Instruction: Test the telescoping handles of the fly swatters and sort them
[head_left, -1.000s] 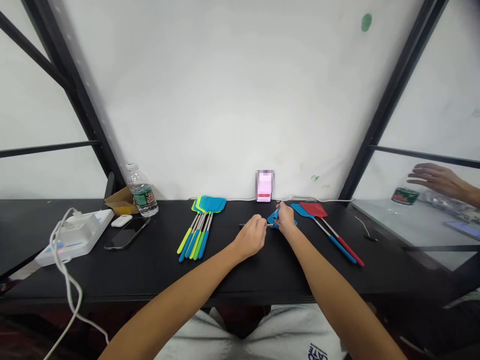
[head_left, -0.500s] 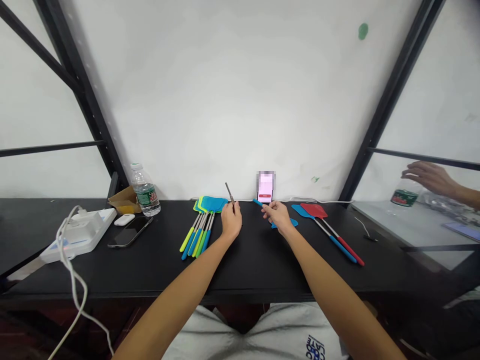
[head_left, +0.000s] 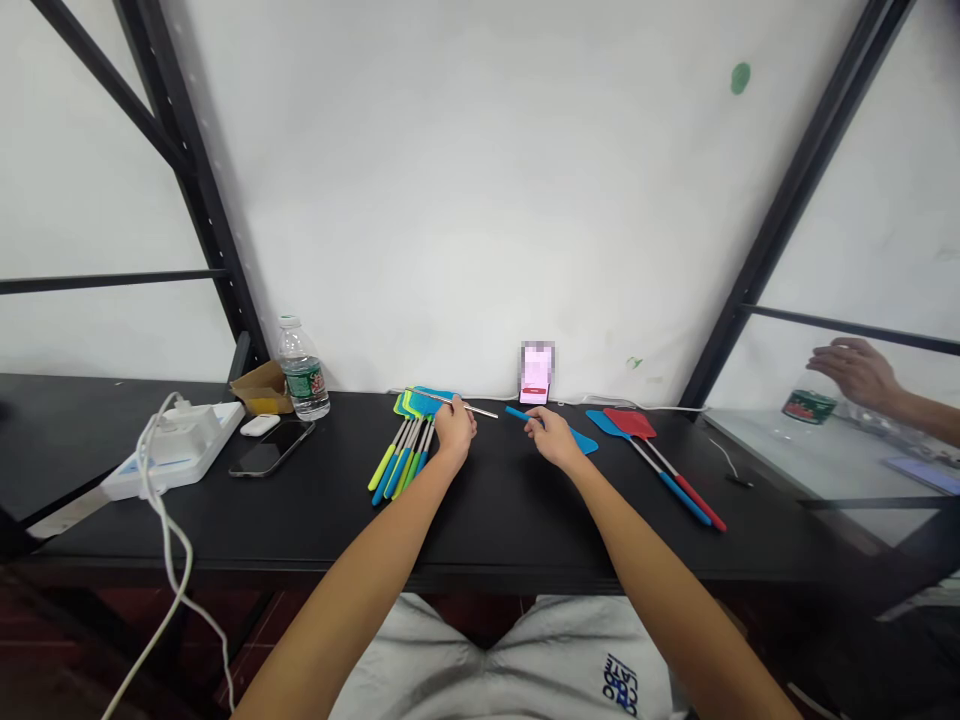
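My left hand is shut on a thin metal rod, which lies nearly level across its fingers, its far end over the fanned bundle of fly swatters. My right hand grips a blue fly swatter, with its short blue stem pointing left past the fingers. Both hands are over the black table, apart from each other. A blue and a red fly swatter lie just to the right of my right hand.
A pixelated phone on a stand is at the wall. Further left are a water bottle, a black phone and a white power strip with cables. A glass pane at right shows another hand.
My left hand has moved slightly left, and the metal rod has tipped from nearly upright to nearly level. My right hand stays near the blue swatter, which now sits in its grip.
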